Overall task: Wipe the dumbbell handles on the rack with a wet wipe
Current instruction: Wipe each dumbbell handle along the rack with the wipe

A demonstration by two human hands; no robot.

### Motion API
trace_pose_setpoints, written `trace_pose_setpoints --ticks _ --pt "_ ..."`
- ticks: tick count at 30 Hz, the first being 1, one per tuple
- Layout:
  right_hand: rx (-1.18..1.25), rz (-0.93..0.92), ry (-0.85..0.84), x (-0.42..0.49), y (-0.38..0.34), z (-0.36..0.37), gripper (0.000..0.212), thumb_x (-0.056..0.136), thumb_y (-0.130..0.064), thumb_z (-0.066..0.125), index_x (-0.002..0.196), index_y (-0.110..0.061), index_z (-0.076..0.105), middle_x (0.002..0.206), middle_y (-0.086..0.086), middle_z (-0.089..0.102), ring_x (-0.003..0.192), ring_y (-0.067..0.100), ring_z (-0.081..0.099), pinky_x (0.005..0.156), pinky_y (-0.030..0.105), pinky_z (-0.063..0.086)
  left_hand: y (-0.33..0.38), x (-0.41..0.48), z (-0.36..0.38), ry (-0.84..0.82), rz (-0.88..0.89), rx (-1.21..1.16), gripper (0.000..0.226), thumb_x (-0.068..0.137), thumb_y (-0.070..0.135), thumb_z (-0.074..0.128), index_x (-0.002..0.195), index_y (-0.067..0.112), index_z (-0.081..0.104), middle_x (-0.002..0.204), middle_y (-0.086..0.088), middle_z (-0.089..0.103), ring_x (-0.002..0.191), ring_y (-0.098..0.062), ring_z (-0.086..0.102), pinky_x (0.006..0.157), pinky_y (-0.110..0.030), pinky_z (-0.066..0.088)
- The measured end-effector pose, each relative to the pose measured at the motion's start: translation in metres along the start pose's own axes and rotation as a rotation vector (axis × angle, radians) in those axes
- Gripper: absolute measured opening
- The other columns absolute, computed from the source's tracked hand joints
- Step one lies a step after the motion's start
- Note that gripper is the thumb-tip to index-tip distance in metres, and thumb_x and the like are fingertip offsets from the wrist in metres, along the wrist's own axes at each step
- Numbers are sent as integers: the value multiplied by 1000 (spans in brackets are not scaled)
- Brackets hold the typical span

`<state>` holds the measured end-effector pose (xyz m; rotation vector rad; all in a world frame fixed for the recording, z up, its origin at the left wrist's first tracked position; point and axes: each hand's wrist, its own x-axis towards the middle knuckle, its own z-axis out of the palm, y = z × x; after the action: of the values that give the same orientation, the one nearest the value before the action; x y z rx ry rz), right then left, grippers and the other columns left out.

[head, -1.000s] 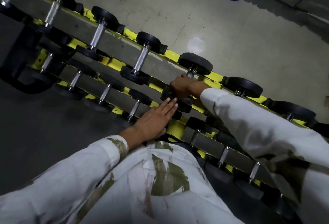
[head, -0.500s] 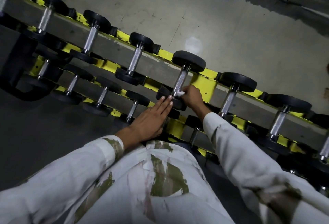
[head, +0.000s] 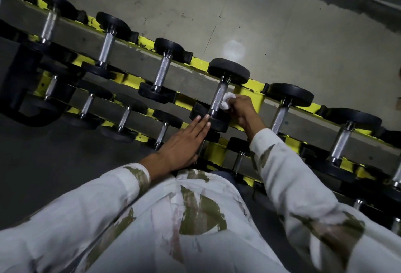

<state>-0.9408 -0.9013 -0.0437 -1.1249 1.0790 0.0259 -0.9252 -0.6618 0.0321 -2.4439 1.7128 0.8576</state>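
Wipe [head: 226, 100], white and bunched, sits against the right side of a knurled handle [head: 217, 99] on the upper tier of the rack [head: 256, 90], about mid-scene. I see the right hand [head: 242, 108] holding it, fingers curled round the wad and pressing it to the metal. That dumbbell's far head [head: 229, 71] lies over the far yellow rail, and its near head [head: 219, 124] over the near one. The left hand [head: 184, 142] lies flat, fingers straight and close together, with the tips touching the near head. More dumbbells line both tiers to the left and right. Both sleeves [head: 288, 186] are white with olive patches. Beyond the rack I make out bare grey floor [head: 282, 34] with a pale glare spot.
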Motion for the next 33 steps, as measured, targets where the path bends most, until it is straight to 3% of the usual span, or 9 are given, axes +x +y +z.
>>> trace_pose_setpoints --ticks 3,6,11,17,20,24,27,30,33 --pt "162 118 153 31 -25 8 27 87 14 45 89 -9 58 79 12 59 63 20 56 49 26 51 -3 0 -1 -9 12 7 100 98 32 60 162 7 -13 167 -9 -30 158 -25 -16 118 -37 32" --pt "357 189 44 44 -27 14 25 97 -2 42 108 -12 61 95 13 66 62 16 60 55 26 53 -5 1 -1 -6 21 24 100 98 32 60 162 7 -13 167 -9 -30 158 -25 -16 118 -38 32" --pt "637 224 -107 47 -17 27 35 104 -29 36 96 -10 64 84 12 74 73 20 59 81 41 48 -7 2 3 1 35 36 102 96 32 62 163 6 -10 168 -11 -27 158 -26 -14 120 -39 33" --pt "580 45 292 44 -8 36 12 95 -10 47 88 -10 57 67 10 53 49 15 40 48 23 35 -13 1 0 -10 68 35 99 96 29 59 163 6 -11 168 -10 -29 158 -26 -15 118 -37 36" --pt "170 -253 520 33 3 37 33 88 -13 63 61 -17 43 58 0 38 57 14 29 52 28 28 -12 0 -1 -3 72 27 98 97 29 58 163 7 -11 167 -10 -28 158 -26 -14 113 -33 37" --pt "-333 -643 710 9 7 49 16 87 -15 67 74 -9 59 80 5 58 72 17 49 61 29 35 -14 0 1 3 84 14 98 96 28 58 163 7 -11 167 -11 -29 158 -26 -15 116 -34 35" --pt "-812 -842 670 3 8 51 4 87 -14 63 91 -14 64 96 6 54 87 22 50 62 31 37 -18 1 2 0 99 4 99 95 26 59 163 7 -10 167 -10 -29 158 -26 -15 118 -36 34" --pt "-1146 -971 650 4 4 43 12 84 -14 64 94 -18 66 97 5 60 81 27 52 60 33 32 -19 1 -1 -14 105 4 99 95 24 60 163 7 -10 167 -10 -29 158 -25 -15 121 -37 32" --pt "-1434 -981 478 0 1 34 26 86 -16 62 112 -20 66 112 1 66 78 30 63 57 32 43 -21 1 -2 -19 114 2 99 95 25 61 163 8 -10 167 -9 -30 158 -24 -15 122 -39 30"
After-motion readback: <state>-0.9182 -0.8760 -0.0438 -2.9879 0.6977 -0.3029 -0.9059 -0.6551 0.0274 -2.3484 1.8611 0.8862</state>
